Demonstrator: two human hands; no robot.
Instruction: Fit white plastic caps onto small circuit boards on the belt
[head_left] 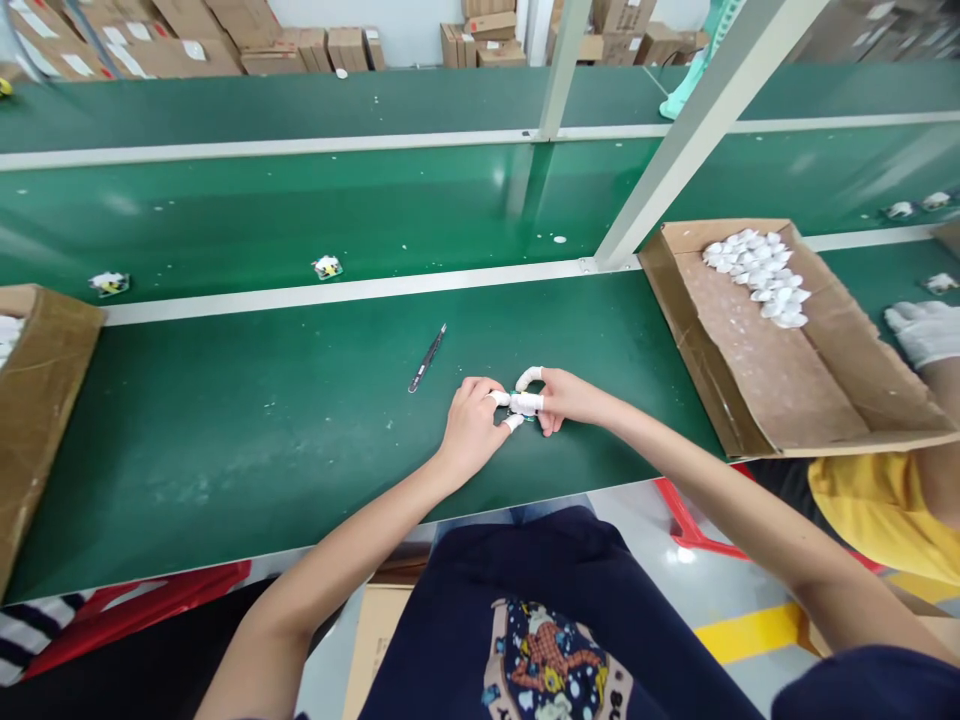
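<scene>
My left hand [474,422] and my right hand [564,398] meet over the green bench, both with white finger cots on some fingertips. Between them is a small green circuit board [529,417], mostly hidden by the fingers. My left fingertips pinch its left side, while the right thumb and fingers close around it from the right. Whether a white part sits on the board is hard to tell beside the white cots. Black tweezers [427,358] lie on the bench, up and left of my left hand.
To the right, an open cardboard box [780,390] holds many white pieces [757,272]; another cardboard box [52,400] stands left. Small boards [328,267] rest on the green strip behind the white rail [360,290]. A slanted post [675,150] rises behind. A co-worker's gloved hand [926,332] is at right.
</scene>
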